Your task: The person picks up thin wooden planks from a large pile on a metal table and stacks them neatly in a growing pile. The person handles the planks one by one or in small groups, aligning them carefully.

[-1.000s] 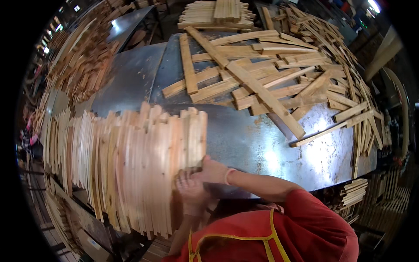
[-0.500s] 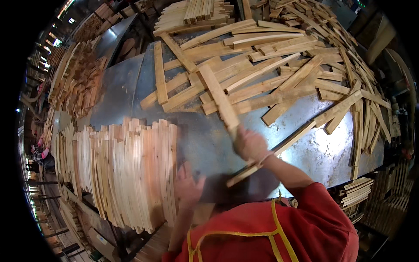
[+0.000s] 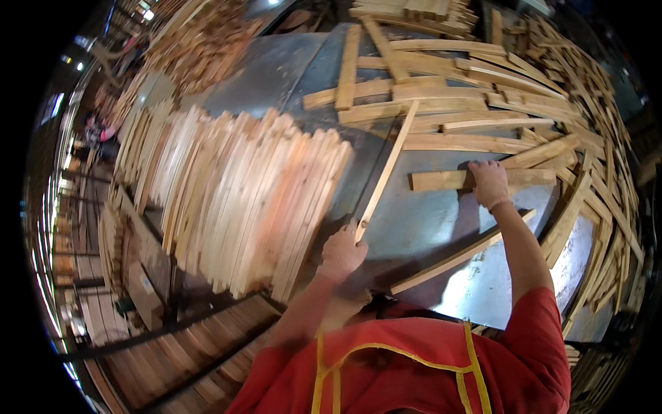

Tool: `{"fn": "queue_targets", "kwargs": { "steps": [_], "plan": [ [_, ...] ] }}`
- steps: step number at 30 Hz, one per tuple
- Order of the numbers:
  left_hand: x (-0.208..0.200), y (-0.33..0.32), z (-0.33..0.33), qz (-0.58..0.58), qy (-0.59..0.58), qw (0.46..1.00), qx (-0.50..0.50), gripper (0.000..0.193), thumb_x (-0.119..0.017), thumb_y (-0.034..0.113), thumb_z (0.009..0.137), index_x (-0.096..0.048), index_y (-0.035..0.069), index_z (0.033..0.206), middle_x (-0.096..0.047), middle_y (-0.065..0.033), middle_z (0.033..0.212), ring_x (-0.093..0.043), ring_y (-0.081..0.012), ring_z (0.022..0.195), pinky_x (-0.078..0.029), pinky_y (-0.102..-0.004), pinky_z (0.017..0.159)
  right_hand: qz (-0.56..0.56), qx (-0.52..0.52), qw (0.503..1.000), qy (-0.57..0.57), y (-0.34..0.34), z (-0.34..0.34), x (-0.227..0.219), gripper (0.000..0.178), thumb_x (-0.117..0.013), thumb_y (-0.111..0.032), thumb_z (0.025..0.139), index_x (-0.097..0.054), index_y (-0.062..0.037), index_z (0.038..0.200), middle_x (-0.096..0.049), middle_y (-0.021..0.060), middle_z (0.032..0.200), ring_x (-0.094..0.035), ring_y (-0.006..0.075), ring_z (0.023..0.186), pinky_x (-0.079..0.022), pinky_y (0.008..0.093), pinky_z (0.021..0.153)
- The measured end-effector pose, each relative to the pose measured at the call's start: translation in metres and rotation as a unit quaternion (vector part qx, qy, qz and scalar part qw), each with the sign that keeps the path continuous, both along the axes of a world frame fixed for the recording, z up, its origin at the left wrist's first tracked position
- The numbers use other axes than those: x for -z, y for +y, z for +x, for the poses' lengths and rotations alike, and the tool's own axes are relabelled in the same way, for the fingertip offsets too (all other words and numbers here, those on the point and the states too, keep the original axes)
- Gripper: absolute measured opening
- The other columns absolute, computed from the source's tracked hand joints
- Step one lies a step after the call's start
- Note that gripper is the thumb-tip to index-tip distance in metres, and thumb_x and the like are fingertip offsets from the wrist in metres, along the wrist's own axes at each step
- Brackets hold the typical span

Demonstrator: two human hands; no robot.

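Observation:
My left hand (image 3: 344,252) is closed round the near end of a narrow wooden slat (image 3: 387,174), which stands on its edge and points away from me. To its left, many slats are packed side by side in a row (image 3: 255,200). My right hand (image 3: 490,184) grips a flat wooden board (image 3: 439,181) from above, its fingers over the far edge; the board lies crosswise on the metal tabletop (image 3: 407,228). Nearer to me, a loose slat (image 3: 462,252) lies slanted on the tabletop, touched by neither hand.
Loose boards lie in a jumble (image 3: 455,103) across the far side, and more heap up along the right (image 3: 607,207). A neat stack (image 3: 420,10) stands at the far edge. Rough wood pieces (image 3: 200,48) pile up at the far left. Planks (image 3: 186,352) lie below the table at lower left.
The view has swung left. My right hand has moved to a crosswise board on the tabletop. My left hand, earlier empty beside the row, now holds a slat.

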State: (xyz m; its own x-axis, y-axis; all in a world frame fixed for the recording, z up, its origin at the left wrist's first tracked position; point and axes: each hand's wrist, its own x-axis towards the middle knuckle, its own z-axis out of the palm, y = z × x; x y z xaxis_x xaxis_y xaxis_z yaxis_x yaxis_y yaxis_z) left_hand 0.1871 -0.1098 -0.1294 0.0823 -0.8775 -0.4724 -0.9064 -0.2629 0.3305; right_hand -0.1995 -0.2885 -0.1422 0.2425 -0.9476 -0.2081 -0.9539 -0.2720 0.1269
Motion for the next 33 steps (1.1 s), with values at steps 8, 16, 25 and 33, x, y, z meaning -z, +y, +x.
{"fn": "queue_targets", "kwargs": {
  "steps": [8,16,25,33],
  "plan": [
    [0.017,0.138,0.123,-0.328,-0.265,0.905,0.049,0.06,-0.064,0.034,0.095,-0.058,0.005,0.147,-0.066,-0.0208,0.138,-0.064,-0.04,0.124,-0.05,-0.05,0.108,-0.047,-0.261,0.96,-0.088,0.151,0.192,-0.011,0.061,-0.08,-0.038,0.083,-0.065,-0.026,0.141,-0.066,0.0059,0.136,-0.054,0.033,0.14,-0.034,0.0548,0.125],
    [-0.024,0.069,0.073,-0.057,0.24,0.969,0.035,0.044,-0.067,0.032,0.096,-0.069,-0.003,0.122,-0.07,-0.0284,0.116,-0.067,-0.049,0.103,-0.053,-0.0499,0.094,-0.095,-0.209,0.942,-0.247,0.197,0.264,-0.012,0.06,-0.064,-0.023,0.092,-0.053,-0.0179,0.15,-0.056,0.0121,0.149,-0.047,0.0362,0.146,-0.033,0.0554,0.125],
    [0.031,0.128,0.094,-0.29,-0.255,0.92,0.064,0.075,-0.079,0.033,0.085,-0.057,0.004,0.15,-0.053,-0.0154,0.156,-0.046,-0.0383,0.148,-0.036,-0.0564,0.123,-0.209,0.306,0.903,-0.217,0.132,-0.041,-0.012,0.064,-0.081,-0.011,0.076,-0.061,-0.0077,0.137,-0.065,0.0182,0.135,-0.06,0.0392,0.128,-0.051,0.0488,0.108],
    [0.031,0.092,-0.063,-0.227,-0.029,0.938,0.26,0.085,-0.079,0.049,0.084,-0.055,0.003,0.152,-0.063,-0.0176,0.142,-0.062,-0.0381,0.127,-0.049,-0.0526,0.104,-0.178,0.593,0.729,-0.292,0.123,-0.258,0.048,0.079,-0.081,-0.037,0.083,-0.052,-0.0058,0.149,-0.069,0.0297,0.133,-0.067,0.048,0.124,-0.054,0.0531,0.106]
  ]
}}
